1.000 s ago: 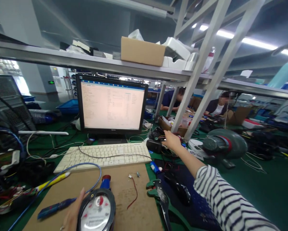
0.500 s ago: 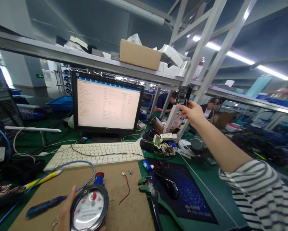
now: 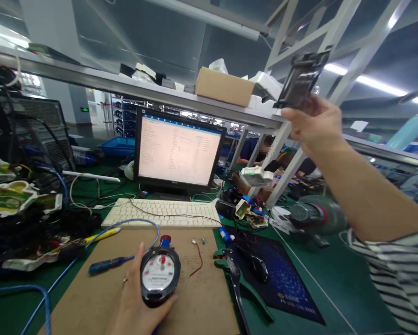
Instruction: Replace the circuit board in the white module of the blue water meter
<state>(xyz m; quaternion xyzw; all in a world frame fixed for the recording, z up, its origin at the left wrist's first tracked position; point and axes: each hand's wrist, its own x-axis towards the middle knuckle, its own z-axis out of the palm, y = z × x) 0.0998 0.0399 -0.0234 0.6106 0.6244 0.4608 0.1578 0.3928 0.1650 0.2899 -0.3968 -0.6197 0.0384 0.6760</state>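
My left hand (image 3: 134,298) grips a round black water meter (image 3: 159,275) with a white dial, resting on a brown cardboard sheet (image 3: 90,302) in front of me. My right hand (image 3: 311,125) is raised high at the upper right and holds a dark rectangular module (image 3: 301,79) by its lower end. A white boxed part (image 3: 256,176) hangs in the air below that hand; whether a wire links it to the module I cannot tell.
A lit monitor (image 3: 179,151) and white keyboard (image 3: 162,213) stand behind the cardboard. Pliers (image 3: 238,288), a black mouse (image 3: 255,267) on a dark mat, a blue screwdriver (image 3: 107,265), loose circuit boards (image 3: 250,214) and tangled cables (image 3: 27,218) crowd the green bench. Other people work beyond the white frame.
My right hand went from the parts beside the keyboard up into the air, lifting the dark module with the white part rising beneath it. The left hand kept its hold on the meter.
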